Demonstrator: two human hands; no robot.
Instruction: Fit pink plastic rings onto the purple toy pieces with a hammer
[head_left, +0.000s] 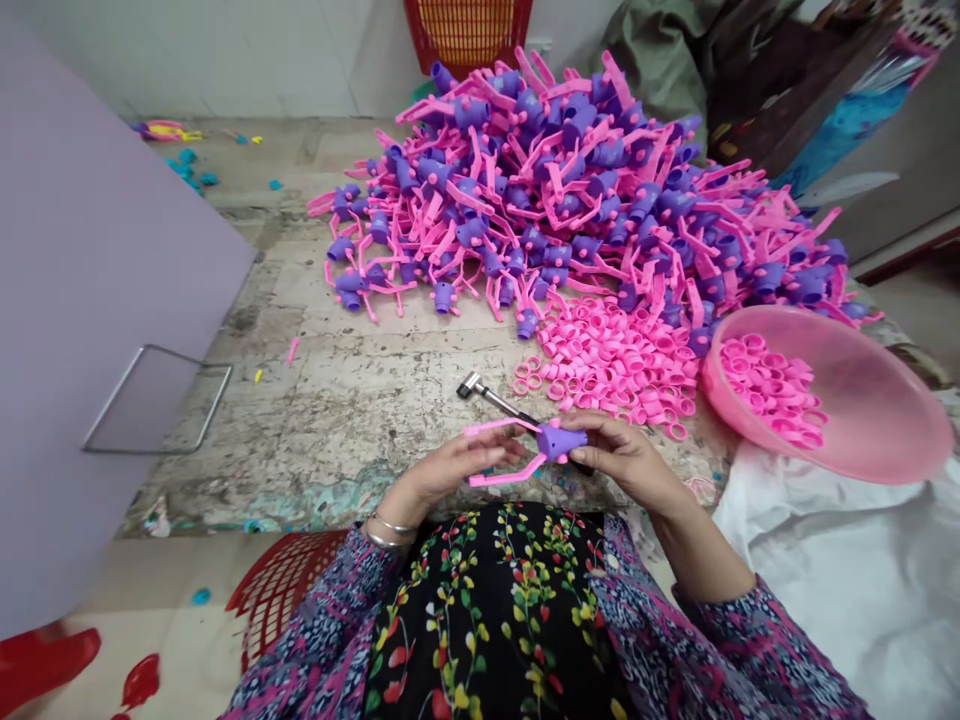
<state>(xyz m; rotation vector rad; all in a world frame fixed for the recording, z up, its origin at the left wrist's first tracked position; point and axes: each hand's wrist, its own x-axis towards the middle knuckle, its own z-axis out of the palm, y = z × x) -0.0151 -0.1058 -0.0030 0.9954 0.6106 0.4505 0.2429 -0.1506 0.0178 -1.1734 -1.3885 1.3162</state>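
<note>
My right hand [626,458] pinches the narrow end of a purple plastic piece [559,441] close to the table's front edge. Two pink arms extend left from this piece, spread apart. Around those arms is my left hand [469,462], its fingers stretched out; whether they touch the arms is hard to tell. Just behind the piece lies a small hammer [491,395], its handle partly hidden by the hands. A heap of small pink rings [615,360] lies beyond my right hand.
A large pile of purple and pink pieces [555,190] covers the table's back. At the right stands a pink bowl [885,410] holding rings. A lilac panel [97,300] and wire loop [154,450] are at the left. White cloth [847,570] hangs at the front right.
</note>
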